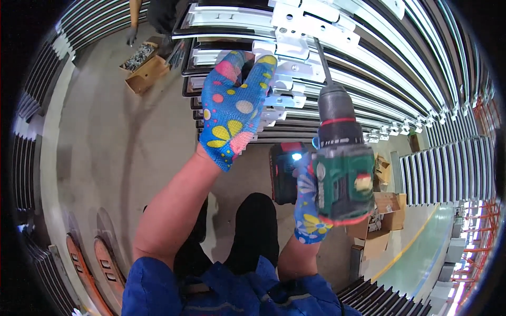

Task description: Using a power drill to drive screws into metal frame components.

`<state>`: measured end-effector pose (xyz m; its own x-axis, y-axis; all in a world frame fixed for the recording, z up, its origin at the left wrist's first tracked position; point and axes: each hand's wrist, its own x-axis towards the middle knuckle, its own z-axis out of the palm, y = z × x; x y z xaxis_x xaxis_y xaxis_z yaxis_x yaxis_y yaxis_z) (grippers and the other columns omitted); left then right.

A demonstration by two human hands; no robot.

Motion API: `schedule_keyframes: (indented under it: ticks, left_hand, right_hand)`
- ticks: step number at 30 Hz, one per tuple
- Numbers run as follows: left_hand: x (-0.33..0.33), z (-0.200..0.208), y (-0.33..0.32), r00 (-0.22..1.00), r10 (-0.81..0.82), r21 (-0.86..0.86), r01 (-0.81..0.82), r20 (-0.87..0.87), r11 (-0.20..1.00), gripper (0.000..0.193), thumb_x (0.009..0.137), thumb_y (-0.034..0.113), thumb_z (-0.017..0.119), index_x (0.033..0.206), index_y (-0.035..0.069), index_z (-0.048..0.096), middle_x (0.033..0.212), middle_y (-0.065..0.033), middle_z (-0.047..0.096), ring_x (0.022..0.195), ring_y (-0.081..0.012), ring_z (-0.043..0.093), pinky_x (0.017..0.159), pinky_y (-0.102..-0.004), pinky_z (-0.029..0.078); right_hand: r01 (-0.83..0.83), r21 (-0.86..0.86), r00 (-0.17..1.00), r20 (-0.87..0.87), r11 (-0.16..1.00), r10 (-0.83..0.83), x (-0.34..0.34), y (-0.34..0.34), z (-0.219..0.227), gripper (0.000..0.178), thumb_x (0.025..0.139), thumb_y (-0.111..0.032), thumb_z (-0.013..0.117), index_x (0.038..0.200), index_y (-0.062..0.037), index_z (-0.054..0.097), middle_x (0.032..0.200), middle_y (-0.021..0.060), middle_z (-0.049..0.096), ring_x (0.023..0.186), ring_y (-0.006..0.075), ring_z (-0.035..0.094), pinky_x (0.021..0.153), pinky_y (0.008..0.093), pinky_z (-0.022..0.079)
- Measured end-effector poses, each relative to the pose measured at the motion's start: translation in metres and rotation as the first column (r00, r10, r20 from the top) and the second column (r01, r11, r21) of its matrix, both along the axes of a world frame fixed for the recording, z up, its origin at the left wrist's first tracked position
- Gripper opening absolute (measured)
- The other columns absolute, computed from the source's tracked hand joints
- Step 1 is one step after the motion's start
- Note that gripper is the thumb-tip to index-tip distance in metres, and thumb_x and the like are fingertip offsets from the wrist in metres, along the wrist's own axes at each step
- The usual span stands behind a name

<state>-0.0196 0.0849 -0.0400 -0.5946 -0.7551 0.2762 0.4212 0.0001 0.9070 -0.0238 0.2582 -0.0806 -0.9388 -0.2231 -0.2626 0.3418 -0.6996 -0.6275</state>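
My right hand (308,205), in a blue patterned glove, is wrapped round the handle of a green and black cordless drill (342,179). Its long bit (323,60) points up and away, with the tip at a white hinge (303,23) on the top frame of a stack. My left hand (232,105), gloved alike, is at the left end of a lower white hinge (287,50), thumb and fingers closed about it; the fingertips are partly hidden. White and black metal frames (221,20) lie stacked under and beyond my hands, with more hinges along their edge.
Open cardboard boxes (147,73) of metal parts stand on the floor at far left, near another person's hand (132,36). More boxes (382,221) are at right, before stacked frames (448,171). Orange pallet-jack forks (108,263) lie at lower left.
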Motion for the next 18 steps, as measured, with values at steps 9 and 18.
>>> schedule_keyframes:
  ticks: [9, 18]
  left_hand:
    - [0.0, -0.001, 0.002, 0.997, 0.001, 0.034, 0.002, -0.078, 0.999, 0.02, 0.084, 0.011, 0.061, 0.1, -0.001, 0.058, 0.078, -0.001, 0.058, 0.066, -0.0057, 0.055, 0.058, -0.0189, 0.043]
    - [-0.003, -0.005, -0.001, 0.997, 0.072, -0.093, -0.073, -0.017, 0.993, 0.016, 0.084, 0.013, 0.062, 0.094, 0.0, 0.059, 0.073, 0.0002, 0.057, 0.063, -0.005, 0.052, 0.055, -0.0203, 0.042]
  right_hand:
    - [-0.449, 0.29, 0.634, -0.563, 0.845, 0.53, 0.006, 0.026, -0.059, 0.043, 0.093, -0.03, 0.042, 0.129, -0.0076, 0.038, 0.131, 0.0076, 0.041, 0.117, 0.0189, 0.044, 0.098, 0.0318, 0.037]
    - [-0.492, -0.268, 0.871, -0.144, 0.828, 0.471, 0.01, 0.02, -0.043, 0.052, 0.089, -0.038, 0.044, 0.132, -0.0096, 0.035, 0.133, 0.0099, 0.039, 0.119, 0.0223, 0.041, 0.101, 0.0371, 0.034]
